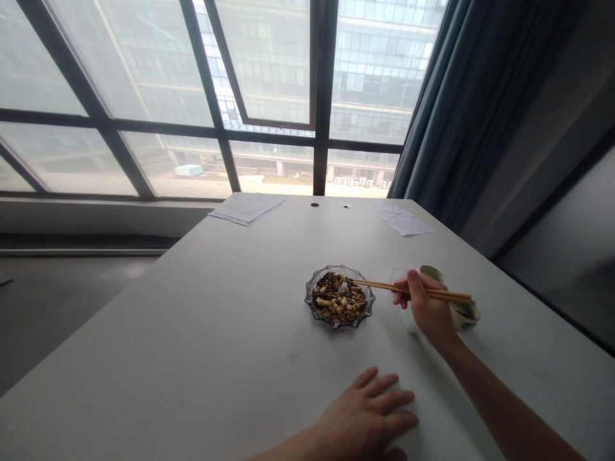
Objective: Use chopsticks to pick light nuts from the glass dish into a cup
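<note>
Tan chopsticks (pixel 377 284) slant from the right hand (pixel 426 308), fingers (pixel 400 299) curled.

White table (pixel 216 320): glass bowl (pixel 339 326), papers (pixel 247 210) near far edge, small containers (pixel 466 319) at right

There's one dish (pixel 340 324), two chopsticks (pixel 377 284) (two hands (pixel 368 410)).

No text, label, brand, number or sign can be read. Any print on the papers (pixel 248 209) at the far left of the table (pixel 216 314), or on the paper (pixel 407 221) at the far right, is too faint to make out; the dark mark on the pale container (pixel 469 314) at the right is too small to tell.
</note>
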`<state>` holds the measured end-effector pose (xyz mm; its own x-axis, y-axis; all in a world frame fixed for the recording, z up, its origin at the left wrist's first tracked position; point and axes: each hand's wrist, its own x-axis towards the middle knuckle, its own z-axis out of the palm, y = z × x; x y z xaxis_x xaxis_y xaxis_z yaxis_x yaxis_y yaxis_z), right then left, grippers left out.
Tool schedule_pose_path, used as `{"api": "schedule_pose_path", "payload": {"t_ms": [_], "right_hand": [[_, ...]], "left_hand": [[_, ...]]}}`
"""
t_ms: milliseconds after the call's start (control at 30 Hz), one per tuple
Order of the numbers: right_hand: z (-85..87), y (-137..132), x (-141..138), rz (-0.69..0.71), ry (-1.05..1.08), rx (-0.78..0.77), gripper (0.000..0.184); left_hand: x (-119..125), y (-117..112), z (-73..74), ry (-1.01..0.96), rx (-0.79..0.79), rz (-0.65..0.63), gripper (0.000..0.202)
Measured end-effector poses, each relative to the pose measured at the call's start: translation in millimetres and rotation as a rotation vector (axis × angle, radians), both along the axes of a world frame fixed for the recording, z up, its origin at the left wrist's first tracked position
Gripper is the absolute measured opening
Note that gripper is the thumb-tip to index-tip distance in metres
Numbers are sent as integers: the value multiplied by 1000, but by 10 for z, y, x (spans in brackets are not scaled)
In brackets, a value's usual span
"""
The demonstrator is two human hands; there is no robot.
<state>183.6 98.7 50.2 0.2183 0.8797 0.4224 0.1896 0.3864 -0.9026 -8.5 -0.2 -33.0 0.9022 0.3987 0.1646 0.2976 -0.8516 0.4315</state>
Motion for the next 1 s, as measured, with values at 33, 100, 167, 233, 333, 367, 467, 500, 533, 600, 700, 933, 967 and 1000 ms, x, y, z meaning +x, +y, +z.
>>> {"api": "schedule_pose_path", "payload": {"t_ms": [33, 100, 167, 233, 333, 367, 467, 500, 533, 600, 700, 933, 967, 1000], "right_hand": [[58, -71, 88, -31, 13, 5, 49], [160, -235, 332, -103, 23, 14, 46], [217, -413, 658, -195, 21, 21, 45], [212, -582, 1032, -310, 43, 50, 44], [95, -791, 1551, -481, 64, 24, 46], [39, -845, 1683, -514, 77, 10, 46], [-128, -952, 1904, -532, 104, -51, 47], [-169, -972, 1926, -505, 112, -83, 48], [-198, -986, 1929, -473, 120, -114, 49], [-221, -1003, 1907, -432, 129, -140, 50], [-184, -1023, 1860, -427, 106, -126, 49], [107, -1003, 1448, -434, 11, -8, 39], [144, -963, 1310, -398, -2, 8, 39], [169, -909, 1156, -329, -12, 8, 38]], "left_hand": [[-1, 0, 14, 1, -9, -4, 44], [3, -4, 26, -5, -24, -4, 43], [12, -14, 21, -15, -38, 12, 43], [21, -29, 12, -15, -54, 34, 44], [21, -51, 30, -13, -81, 50, 45], [17, -56, 46, -11, -91, 50, 44], [4, -61, 106, 3, -112, 57, 44], [1, -60, 124, 10, -116, 58, 45], [-2, -59, 138, 15, -118, 58, 45], [-3, -58, 153, 19, -118, 56, 46], [1, -59, 154, 12, -112, 56, 47], [1, -66, 189, 5, -99, 50, 45], [0, -66, 193, 6, -95, 51, 44], [0, -66, 192, 6, -90, 52, 44]]}}
